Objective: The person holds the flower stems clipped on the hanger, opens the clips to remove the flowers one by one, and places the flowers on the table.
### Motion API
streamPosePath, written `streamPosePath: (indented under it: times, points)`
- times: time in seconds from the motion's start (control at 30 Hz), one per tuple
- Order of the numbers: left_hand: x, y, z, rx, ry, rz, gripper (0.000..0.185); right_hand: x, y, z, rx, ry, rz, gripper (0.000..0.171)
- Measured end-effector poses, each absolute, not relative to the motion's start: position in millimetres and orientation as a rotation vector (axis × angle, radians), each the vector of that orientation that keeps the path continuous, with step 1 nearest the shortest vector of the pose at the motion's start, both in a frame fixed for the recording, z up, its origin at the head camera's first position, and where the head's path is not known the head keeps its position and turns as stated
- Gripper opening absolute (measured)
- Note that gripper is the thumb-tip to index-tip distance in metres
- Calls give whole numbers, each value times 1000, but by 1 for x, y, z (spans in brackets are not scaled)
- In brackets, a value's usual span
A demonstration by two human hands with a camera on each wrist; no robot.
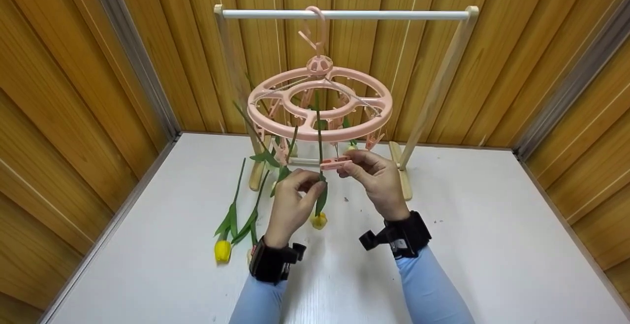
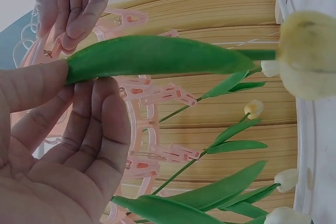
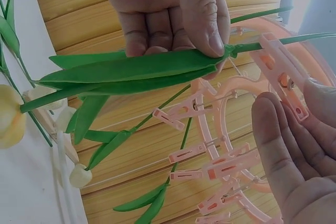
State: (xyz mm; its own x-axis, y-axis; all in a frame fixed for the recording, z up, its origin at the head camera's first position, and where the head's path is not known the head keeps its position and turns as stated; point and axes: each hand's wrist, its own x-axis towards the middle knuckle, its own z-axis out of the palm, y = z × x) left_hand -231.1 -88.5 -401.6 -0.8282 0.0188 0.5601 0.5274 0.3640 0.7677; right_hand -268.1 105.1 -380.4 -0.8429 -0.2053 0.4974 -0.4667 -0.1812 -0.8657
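L hand (image 1: 291,201) pinches leaf of yellow tulip (image 1: 319,219), thumb + fingers curled round it; flower head hangs down, stem runs up thru pink round peg hanger (image 1: 320,105). R hand (image 1: 376,176) grips pink clip (image 1: 335,163) at stem, fingers squeezing its end. Hanger hooked on white rail (image 1: 344,14) of wooden rack (image 1: 438,87). More tulips clipped under ring. Two loose tulips (image 1: 231,225) lie on white table (image 1: 492,245), left of hands.

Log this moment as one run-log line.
left hand: pinches tulip leaf | right hand: holds clip on stem | hanger: on rail | two tulips: on table
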Motion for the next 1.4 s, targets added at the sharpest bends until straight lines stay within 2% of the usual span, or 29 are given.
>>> streamPosePath:
  times: [0.47, 1.4]
  points:
    - [-231, -89, -404, -513, -2135, -1488, 6, -268, 104, -384, 814, -1855, 2204, 34]
    - [-231, -92, -407, -489, -2176, -1450, 5, -269, 105, -387, 792, -1884, 2153, 31]
